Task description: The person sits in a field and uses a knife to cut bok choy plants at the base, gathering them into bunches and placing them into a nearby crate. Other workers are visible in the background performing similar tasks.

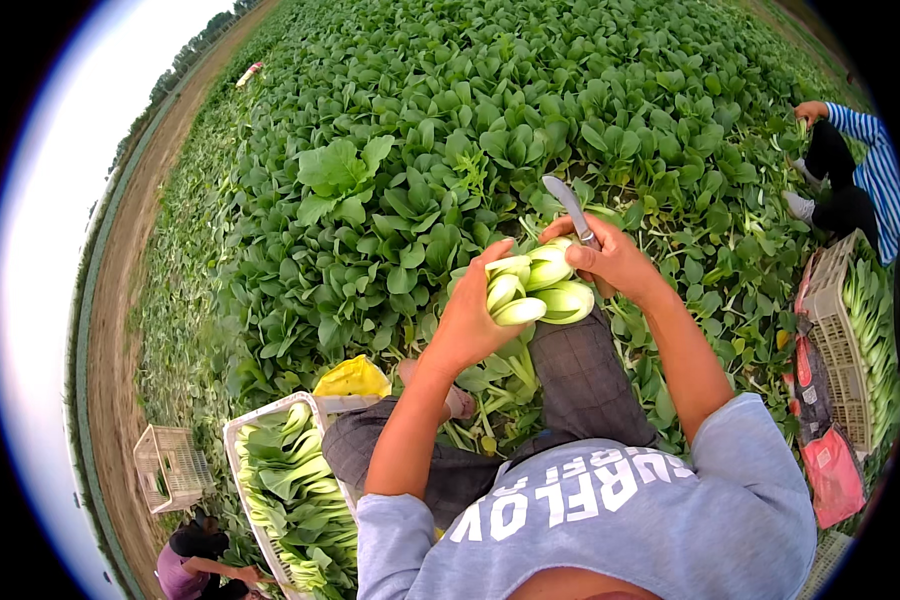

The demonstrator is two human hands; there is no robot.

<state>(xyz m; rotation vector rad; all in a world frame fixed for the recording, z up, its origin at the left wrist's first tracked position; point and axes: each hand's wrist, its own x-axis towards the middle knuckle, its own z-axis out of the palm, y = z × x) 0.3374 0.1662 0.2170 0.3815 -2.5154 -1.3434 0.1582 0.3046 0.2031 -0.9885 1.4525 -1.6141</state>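
Observation:
Several heads of bok choy are bunched together between my two hands, with their pale, thick bases turned up toward me. My left hand wraps the bunch from the left side. At its right edge, my right hand touches the bunch with its fingers and also holds a knife. The knife's curved metal blade points up and away from the bunch, and its handle lies under my palm. Most of the leaves of the held heads are hidden behind my left hand and the stems.
A white plastic crate full of bok choy stands by my left leg, near a yellow bag. Growing bok choy spreads ahead. A person in stripes sits right, near another filled crate; another person crouches lower left, near a crate.

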